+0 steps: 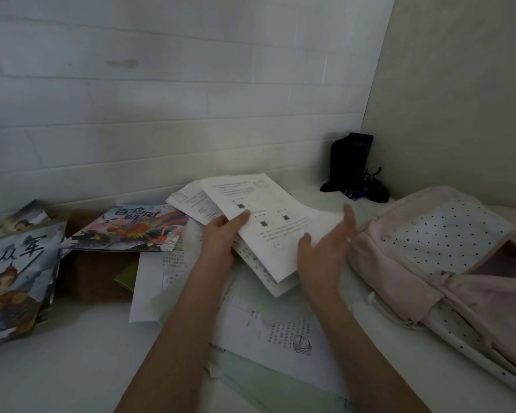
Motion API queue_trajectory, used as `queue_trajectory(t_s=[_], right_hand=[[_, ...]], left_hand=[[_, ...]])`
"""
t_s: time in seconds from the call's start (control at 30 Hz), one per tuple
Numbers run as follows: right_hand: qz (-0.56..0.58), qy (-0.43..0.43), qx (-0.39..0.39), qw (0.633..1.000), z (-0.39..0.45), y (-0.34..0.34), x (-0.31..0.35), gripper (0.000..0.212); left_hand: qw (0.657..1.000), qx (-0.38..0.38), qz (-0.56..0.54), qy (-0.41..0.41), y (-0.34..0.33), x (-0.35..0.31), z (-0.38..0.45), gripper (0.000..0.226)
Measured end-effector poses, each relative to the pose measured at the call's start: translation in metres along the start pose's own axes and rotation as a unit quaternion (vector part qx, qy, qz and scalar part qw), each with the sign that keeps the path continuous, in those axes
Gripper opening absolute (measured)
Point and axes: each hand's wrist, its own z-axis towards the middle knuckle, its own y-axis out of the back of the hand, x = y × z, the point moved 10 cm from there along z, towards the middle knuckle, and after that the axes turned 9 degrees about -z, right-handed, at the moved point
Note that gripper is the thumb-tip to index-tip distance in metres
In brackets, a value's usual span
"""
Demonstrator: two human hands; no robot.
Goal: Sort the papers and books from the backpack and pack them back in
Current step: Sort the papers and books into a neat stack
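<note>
My left hand (221,236) grips the left edge of a stack of printed white papers (268,222), thumb on top, holding it tilted above the table. My right hand (325,248) is at the stack's right edge, fingers straight and spread, touching the sheets. More loose papers (268,323) lie flat on the white table under my forearms. A pink backpack (447,263) with a dotted white panel lies on its side at the right, its top open. Two illustrated books lie at the left: one (131,228) flat, another (15,281) near the left edge.
A brown cardboard box (96,275) sits under the flat book. A black device with tangled cables (352,165) stands in the back right corner. White tiled wall behind, beige wall at the right. Pale green sheets (251,380) lie at the front.
</note>
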Motion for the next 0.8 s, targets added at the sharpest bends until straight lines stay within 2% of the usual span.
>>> queue_trajectory(t_s=[0.03,0.07,0.1,0.17,0.2,0.23,0.27,0.33,0.47,0.53,0.6,0.67,0.73,0.8], right_hand=[[-0.118,0.093,-0.034,0.988,-0.002,0.006,0.018,0.074],[-0.195,0.180,-0.030,0.964,-0.007,0.000,0.035,0.069],[-0.215,0.239,0.039,0.946,-0.014,-0.019,0.044,0.065],[-0.198,0.225,0.264,0.917,-0.037,-0.068,0.036,0.071],[-0.213,0.195,0.342,0.894,-0.050,-0.088,0.024,0.076],[-0.250,0.181,0.376,0.874,-0.060,-0.099,0.013,0.077],[-0.276,0.180,0.381,0.864,-0.064,-0.104,0.007,0.074],[-0.276,0.186,0.374,0.866,-0.063,-0.104,0.005,0.064],[-0.249,0.198,0.385,0.866,-0.061,-0.099,0.005,0.049],[-0.249,0.224,0.362,0.870,-0.057,-0.093,0.010,0.043],[-0.227,0.237,0.384,0.863,-0.058,-0.093,0.013,0.042],[-0.169,0.224,0.447,0.849,-0.063,-0.098,0.012,0.046],[-0.131,0.195,0.483,0.843,-0.062,-0.098,0.007,0.058],[-0.183,0.153,0.483,0.842,-0.048,-0.091,-0.012,0.084]], left_hand=[[0.999,-0.025,0.029,-0.018,0.004,-0.005,-0.002,0.029],[0.996,-0.052,0.065,-0.041,0.006,-0.011,-0.003,0.031],[0.989,-0.074,0.109,-0.066,0.008,-0.017,-0.005,0.033],[0.969,-0.095,0.199,-0.109,0.008,-0.025,-0.007,0.037],[0.961,-0.088,0.231,-0.121,0.005,-0.027,-0.007,0.038],[0.957,-0.072,0.250,-0.129,0.001,-0.027,-0.006,0.038],[0.954,-0.056,0.262,-0.132,-0.003,-0.026,-0.006,0.037],[0.955,-0.043,0.264,-0.130,-0.004,-0.025,-0.006,0.034],[0.951,-0.015,0.288,-0.113,-0.005,-0.022,-0.003,0.045],[0.957,-0.010,0.262,-0.121,-0.004,-0.026,0.000,0.057],[0.961,-0.004,0.234,-0.148,-0.006,-0.034,-0.002,0.078],[0.939,-0.018,0.282,-0.195,-0.008,-0.044,-0.009,0.098],[0.903,-0.062,0.334,-0.262,-0.004,-0.060,-0.021,0.101],[0.872,-0.107,0.356,-0.319,0.001,-0.080,-0.034,0.100]])
